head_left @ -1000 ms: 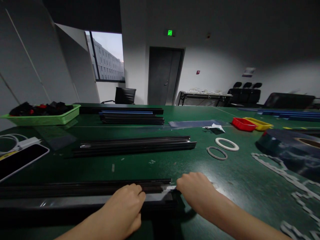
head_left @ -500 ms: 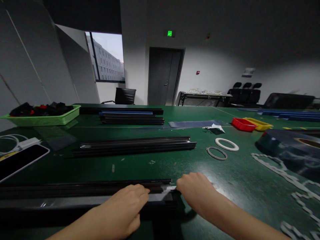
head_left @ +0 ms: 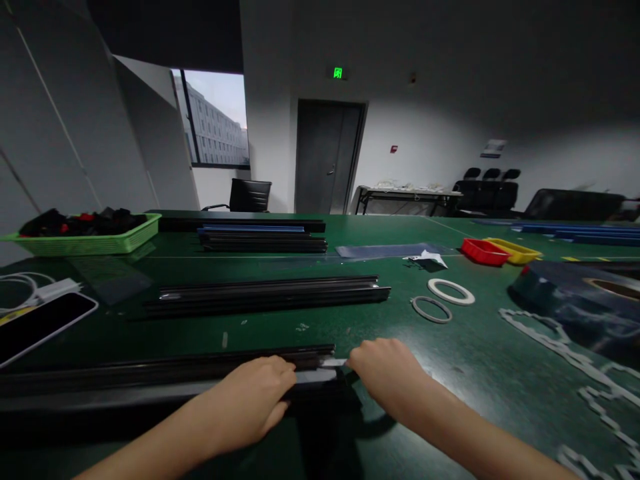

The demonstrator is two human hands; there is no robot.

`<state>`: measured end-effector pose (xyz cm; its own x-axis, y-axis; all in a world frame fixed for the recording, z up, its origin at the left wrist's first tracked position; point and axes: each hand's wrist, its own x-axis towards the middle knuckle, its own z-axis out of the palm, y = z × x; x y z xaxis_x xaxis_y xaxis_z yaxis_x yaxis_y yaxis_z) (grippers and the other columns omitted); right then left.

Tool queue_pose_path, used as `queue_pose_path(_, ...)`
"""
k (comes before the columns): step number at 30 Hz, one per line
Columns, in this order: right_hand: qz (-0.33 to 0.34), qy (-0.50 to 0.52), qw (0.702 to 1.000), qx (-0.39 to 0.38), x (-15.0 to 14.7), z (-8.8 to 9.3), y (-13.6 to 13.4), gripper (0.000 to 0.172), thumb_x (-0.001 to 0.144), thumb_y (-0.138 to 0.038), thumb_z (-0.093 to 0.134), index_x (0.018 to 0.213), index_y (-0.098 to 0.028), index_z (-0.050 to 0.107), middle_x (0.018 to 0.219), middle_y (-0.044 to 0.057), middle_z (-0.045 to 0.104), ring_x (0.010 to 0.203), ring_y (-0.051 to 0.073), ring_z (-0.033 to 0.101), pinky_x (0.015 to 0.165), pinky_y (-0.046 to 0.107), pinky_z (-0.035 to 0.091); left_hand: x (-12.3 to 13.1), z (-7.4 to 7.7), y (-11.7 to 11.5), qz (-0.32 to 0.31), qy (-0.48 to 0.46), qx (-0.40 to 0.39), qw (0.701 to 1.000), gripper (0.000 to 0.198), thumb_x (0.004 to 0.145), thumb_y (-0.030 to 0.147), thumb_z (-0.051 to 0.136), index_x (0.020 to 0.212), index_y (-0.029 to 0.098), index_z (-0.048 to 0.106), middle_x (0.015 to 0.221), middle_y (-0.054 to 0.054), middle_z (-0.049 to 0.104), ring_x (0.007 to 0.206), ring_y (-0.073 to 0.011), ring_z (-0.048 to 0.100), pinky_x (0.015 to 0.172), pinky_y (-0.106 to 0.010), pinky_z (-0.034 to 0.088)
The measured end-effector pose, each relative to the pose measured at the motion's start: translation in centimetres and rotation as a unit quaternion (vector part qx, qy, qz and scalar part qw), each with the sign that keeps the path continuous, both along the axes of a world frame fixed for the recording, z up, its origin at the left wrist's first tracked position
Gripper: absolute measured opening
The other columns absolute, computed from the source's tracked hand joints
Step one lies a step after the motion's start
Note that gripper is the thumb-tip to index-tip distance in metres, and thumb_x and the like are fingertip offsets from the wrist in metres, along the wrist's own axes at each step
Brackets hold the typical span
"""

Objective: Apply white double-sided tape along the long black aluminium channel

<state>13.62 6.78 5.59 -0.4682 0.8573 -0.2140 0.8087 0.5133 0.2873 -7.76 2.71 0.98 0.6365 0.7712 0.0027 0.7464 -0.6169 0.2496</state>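
Note:
A long black profile (head_left: 125, 388) with a pale grey strip along it lies across the near left of the green table. My left hand (head_left: 257, 397) is closed over it near its right end, fingertips hidden behind the hand. Just off that end, my right hand (head_left: 383, 367) is closed on a thin whitish strip (head_left: 332, 363), which runs from the profile into its fingers. Beyond the hands another black profile (head_left: 270, 297) rests by itself.
Left are a green basket (head_left: 135, 235) of black parts and a phone (head_left: 45, 327). Right are two rings (head_left: 450, 292), red (head_left: 485, 252) and yellow trays, a large dark roll (head_left: 565, 300) and a pale zigzag strip (head_left: 555, 347). More profiles (head_left: 265, 241) lie behind.
The near profile's right end has shifted slightly away and left, with both hands moving along with it. Both hands remain closed. The camera view has tilted slightly.

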Motion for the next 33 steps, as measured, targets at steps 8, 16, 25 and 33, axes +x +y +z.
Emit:
queue_pose_path(8, 0.002, 0.004, 1.000, 0.012, 0.2, 0.1, 0.2, 0.024, 0.080, -0.008, 0.047, 0.086, -0.015, 0.069, 0.080, 0.014, 0.069, 0.081, 0.022, 0.066, 0.067, 0.028, 0.047, 1.5, 1.4, -0.2, 0.056, 0.051, -0.016, 0.997, 0.025, 0.079, 0.019, 0.047, 0.100, 0.014, 0.059, 0.101, -0.011, 0.064, 0.095, -0.0233, 0.059, 0.088, -0.036, 0.046)
queue_pose_path(16, -0.002, 0.000, 1.000, 0.006, 0.0, -0.2, 0.4, 0.025, 0.080, -0.009, 0.046, 0.089, -0.015, 0.069, 0.083, 0.015, 0.069, 0.083, 0.023, 0.066, 0.069, 0.030, 0.047, 3.6, -0.5, 0.0, 0.175, 0.121, 0.010, 0.977, 0.030, 0.075, 0.033, 0.058, 0.090, 0.007, 0.063, 0.095, -0.021, 0.064, 0.090, -0.0322, 0.061, 0.080, -0.043, 0.048)
queue_pose_path(25, 0.009, -0.008, 1.000, 0.008, 0.1, -0.3, 0.6, 0.026, 0.078, -0.007, 0.046, 0.086, -0.015, 0.070, 0.081, 0.015, 0.069, 0.081, 0.027, 0.066, 0.065, 0.033, 0.049, 4.3, 0.0, 0.9, 0.174, 0.145, -0.009, 0.974, 0.037, 0.068, 0.041, 0.065, 0.087, 0.010, 0.064, 0.089, -0.018, 0.064, 0.081, -0.0301, 0.064, 0.075, -0.040, 0.050)
queue_pose_path(33, 0.014, -0.009, 1.000, 0.010, 0.0, -0.1, 0.5, 0.026, 0.079, -0.007, 0.045, 0.085, -0.016, 0.069, 0.080, 0.013, 0.069, 0.080, 0.027, 0.066, 0.064, 0.033, 0.048, 4.8, 1.0, 1.4, 0.130, 0.140, -0.018, 0.981, 0.046, 0.059, 0.035, 0.072, 0.098, 0.012, 0.062, 0.084, -0.015, 0.067, 0.078, -0.0323, 0.064, 0.071, -0.042, 0.051)
